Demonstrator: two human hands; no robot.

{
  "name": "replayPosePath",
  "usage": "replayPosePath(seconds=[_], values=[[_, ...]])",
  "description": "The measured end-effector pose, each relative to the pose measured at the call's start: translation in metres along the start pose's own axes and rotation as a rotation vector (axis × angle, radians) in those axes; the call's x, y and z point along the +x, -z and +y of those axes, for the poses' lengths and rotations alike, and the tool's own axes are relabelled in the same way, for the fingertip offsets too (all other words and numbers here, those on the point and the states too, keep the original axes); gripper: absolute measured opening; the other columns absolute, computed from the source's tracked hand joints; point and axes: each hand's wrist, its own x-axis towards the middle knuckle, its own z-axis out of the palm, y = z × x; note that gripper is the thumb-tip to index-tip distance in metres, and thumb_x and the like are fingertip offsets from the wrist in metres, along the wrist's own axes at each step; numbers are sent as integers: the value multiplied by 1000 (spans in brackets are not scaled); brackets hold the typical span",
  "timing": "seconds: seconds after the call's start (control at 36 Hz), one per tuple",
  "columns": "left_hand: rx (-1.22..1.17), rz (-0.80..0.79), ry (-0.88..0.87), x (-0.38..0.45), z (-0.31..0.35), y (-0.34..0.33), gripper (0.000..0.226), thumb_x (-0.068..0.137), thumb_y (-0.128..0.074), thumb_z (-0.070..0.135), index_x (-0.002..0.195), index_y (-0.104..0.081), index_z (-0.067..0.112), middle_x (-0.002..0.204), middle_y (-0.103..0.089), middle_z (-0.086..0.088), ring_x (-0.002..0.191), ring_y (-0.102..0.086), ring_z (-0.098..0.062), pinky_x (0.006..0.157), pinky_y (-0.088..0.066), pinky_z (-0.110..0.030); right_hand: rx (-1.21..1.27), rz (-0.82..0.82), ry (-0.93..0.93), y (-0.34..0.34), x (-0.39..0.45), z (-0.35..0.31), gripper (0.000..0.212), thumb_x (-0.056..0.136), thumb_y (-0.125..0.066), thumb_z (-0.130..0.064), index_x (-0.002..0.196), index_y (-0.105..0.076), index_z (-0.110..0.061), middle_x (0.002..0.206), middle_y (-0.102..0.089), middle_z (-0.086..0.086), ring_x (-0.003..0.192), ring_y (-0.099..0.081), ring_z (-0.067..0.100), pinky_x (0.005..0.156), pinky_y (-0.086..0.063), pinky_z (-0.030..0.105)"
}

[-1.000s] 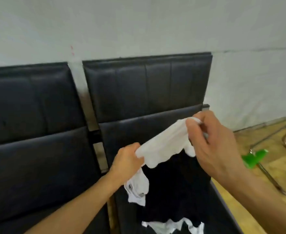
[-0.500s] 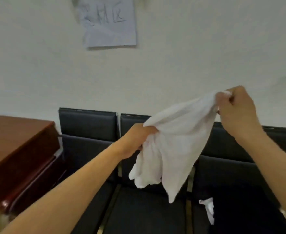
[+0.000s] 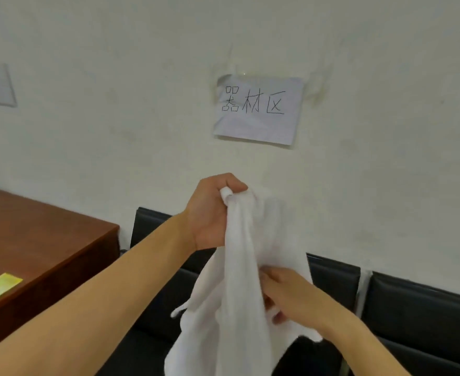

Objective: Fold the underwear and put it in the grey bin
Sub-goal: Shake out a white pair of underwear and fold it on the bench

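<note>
White cotton underwear hangs in mid-air, bunched and unfolded, in front of the row of black padded leatherette chairs along the pale wall, right of the brown wooden desk. Left hand up high, fist curled tight around 1 top corner. Right hand lower, fingers pinching into the cloth near its middle. No fold made yet, by the look of it. Grey bin? Nowhere in view, so folding and binning both remain.
</note>
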Motion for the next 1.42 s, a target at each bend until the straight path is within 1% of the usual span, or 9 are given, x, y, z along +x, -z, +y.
replayPosePath(seconds=[0.14, 0.25, 0.39, 0.56, 0.83, 0.97, 1.14, 1.28, 1.42], values=[[-77, -122, -147, -2, 38, 17, 25, 63, -45, 17, 76, -62, 4, 73, -62, -8, 71, -60, -24, 72, -50, -28, -38, 47, -237, -15, 31, 36, 40, 93, -41, -54, 107, -57, -20, 98, -62, -4, 84, -58, 10, 79, -51, 28], [-69, -116, -232, 3, 53, 20, 33, 59, -45, 16, 75, -70, 2, 74, -67, -9, 71, -66, -25, 73, -54, -28, 359, 234, -281, -18, 49, 63, 62, 91, -53, -48, 142, -32, -19, 138, -47, 2, 123, -47, 18, 101, -40, 39], [-41, -98, -281, 22, 58, 19, 39, 67, -32, 17, 60, -69, 6, 62, -65, -5, 60, -64, -21, 62, -54, -24, 732, 171, 34, -2, 66, 66, 93, 64, -82, -50, 142, -39, -23, 135, -56, -2, 125, -51, 21, 105, -40, 48], [-47, -30, -286, 45, 60, 27, 33, 60, -44, 17, 68, -72, 4, 71, -68, -10, 65, -67, -26, 64, -57, -30, 1022, -82, 369, 7, 69, 40, 56, 79, -67, -32, 128, -58, -6, 130, -57, 20, 121, -53, 36, 102, -40, 54], [-54, 41, -413, 54, 90, 45, 35, 61, -42, 17, 71, -72, 3, 74, -69, -10, 69, -68, -26, 67, -58, -34, 345, 508, 162, 62, 81, 50, 29, 94, -54, -27, 72, -53, -10, 70, -56, 7, 66, -50, 18, 65, -42, 35], [30, 96, -472, 54, 106, 57, 18, 62, -37, 12, 63, -54, 11, 66, -60, -4, 62, -61, -22, 67, -55, -27, 492, 602, 146, 95, 82, 50, 25, 100, -42, -33, 99, -58, -14, 97, -66, 6, 84, -68, 26, 74, -57, 40], [202, 308, -323, 73, 113, 79, 20, 70, -40, 2, 63, -32, 19, 65, -41, 0, 58, -47, -18, 61, -49, -22, 871, 355, 206, 124, 80, 37, 35, 99, -38, -36, 117, -56, -12, 106, -71, 14, 94, -69, 35, 74, -57, 48], [470, 415, -86, 94, 110, 88, 38, 82, -42, -6, 54, -63, 10, 67, -64, -11, 60, -65, -26, 62, -59, -44, 932, 346, 262, 135, 92, 23, 38, 89, -56, -24, 120, -57, -1, 113, -67, 17, 101, -66, 32, 87, -52, 51], [602, 517, 52, 106, 121, 105, 13, 83, -52, 0, 93, -58, 6, 90, -64, -15, 81, -62, -31, 82, -52, -53, 952, 407, 272, 150, 101, 18, 31, 84, -64, -18, 110, -60, -2, 100, -68, 17, 89, -66, 29, 81, -52, 44]])
